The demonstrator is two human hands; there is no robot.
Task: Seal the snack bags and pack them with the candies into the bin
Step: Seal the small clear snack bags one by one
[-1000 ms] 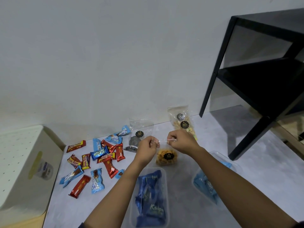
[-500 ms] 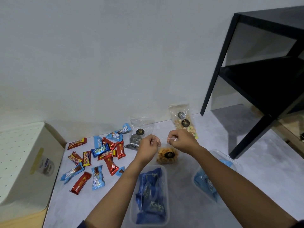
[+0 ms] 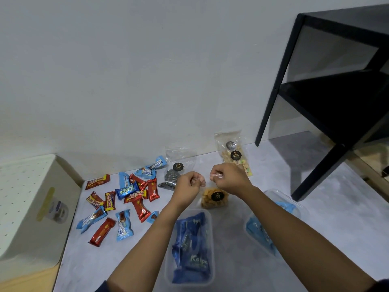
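Fingers of left hand (image 3: pixel 190 183) and right hand (image 3: pixel 228 178) pinched shut on top edge of clear snack bag (image 3: pixel 214 198) of yellow crisps, upright on grey table (image 3: pixel 231 228), beside candies (image 3: pixel 126 199).

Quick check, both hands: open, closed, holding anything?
Left hand: closed, pinching the top edge of the clear plastic snack bag of orange crackers.
Right hand: closed, pinching the same top edge.
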